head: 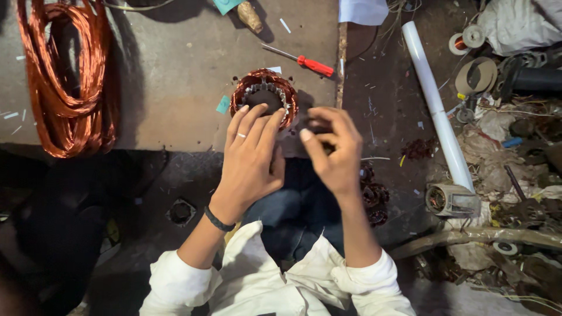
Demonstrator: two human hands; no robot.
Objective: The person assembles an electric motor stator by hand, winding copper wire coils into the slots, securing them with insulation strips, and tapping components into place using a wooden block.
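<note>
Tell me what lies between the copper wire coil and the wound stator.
In the head view, mostly bare board between wire coil and stator, apart from a small teal scrap.

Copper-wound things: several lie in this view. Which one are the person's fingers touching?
The round copper-wound stator ring on the grey board, under the left hand. The big loose copper wire coil lies far left, untouched.

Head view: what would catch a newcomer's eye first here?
Probably the copper-wound stator ring at the centre of the grey work slab, with the left hand resting its fingers on the near rim. Next, the big loose coil of copper wire at far left. The right hand pinches something small and dark beside the ring; what it is cannot be told.
</note>
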